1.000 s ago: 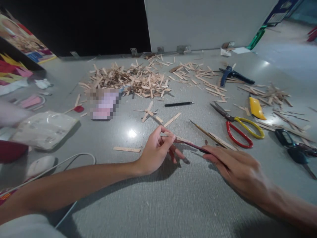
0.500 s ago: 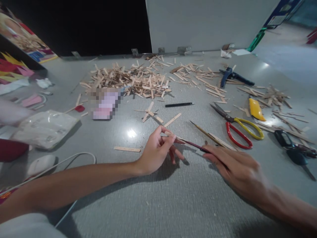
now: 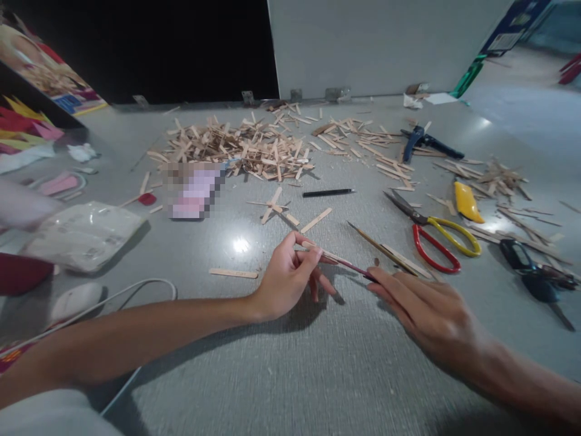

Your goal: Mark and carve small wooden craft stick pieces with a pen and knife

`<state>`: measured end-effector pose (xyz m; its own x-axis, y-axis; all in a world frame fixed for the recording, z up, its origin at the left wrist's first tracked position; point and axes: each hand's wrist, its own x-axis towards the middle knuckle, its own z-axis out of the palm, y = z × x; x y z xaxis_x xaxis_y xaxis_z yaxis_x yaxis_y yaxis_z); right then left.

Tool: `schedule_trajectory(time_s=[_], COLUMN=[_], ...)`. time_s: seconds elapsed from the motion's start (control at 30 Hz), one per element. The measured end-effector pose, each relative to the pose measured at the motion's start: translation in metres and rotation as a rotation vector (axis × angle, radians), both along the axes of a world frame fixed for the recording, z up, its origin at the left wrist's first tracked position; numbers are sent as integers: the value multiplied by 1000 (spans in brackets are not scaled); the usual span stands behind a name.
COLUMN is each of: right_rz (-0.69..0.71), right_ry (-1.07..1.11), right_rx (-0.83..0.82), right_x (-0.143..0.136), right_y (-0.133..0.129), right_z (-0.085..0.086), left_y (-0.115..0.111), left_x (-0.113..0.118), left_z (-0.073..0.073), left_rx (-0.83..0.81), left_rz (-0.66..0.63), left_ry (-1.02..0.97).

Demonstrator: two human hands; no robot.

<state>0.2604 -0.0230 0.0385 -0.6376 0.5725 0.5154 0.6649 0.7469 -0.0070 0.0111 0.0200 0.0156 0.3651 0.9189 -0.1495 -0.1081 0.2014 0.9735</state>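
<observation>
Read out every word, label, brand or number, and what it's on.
Nothing is legible.
Wooden stick left of the left hand: faint marks, too small.
Clear packet: grey marks, too blurred.
Blue panel, top right: pale label, too small.
Colourful panel, far left: marks too blurred.

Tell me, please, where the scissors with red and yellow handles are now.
In the head view, the scissors lie on the grey table right of centre, beyond the right hand and left of a yellow plastic object.

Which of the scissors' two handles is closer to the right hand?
The red handle, on the side toward the right hand; the yellow handle lies beyond.
</observation>
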Motion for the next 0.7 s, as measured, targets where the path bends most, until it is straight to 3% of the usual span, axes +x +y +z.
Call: schedule_trajectory(time_s=[0.7], right_rz=[-2], right_ry=[-188], right_rx=[160], right_x=[-12], right_y=[-10], right_z=[8], left_y=[-3], left_x=[2], left_z=[2], left_rx=[15], left_rz=[21], left_ry=[28])
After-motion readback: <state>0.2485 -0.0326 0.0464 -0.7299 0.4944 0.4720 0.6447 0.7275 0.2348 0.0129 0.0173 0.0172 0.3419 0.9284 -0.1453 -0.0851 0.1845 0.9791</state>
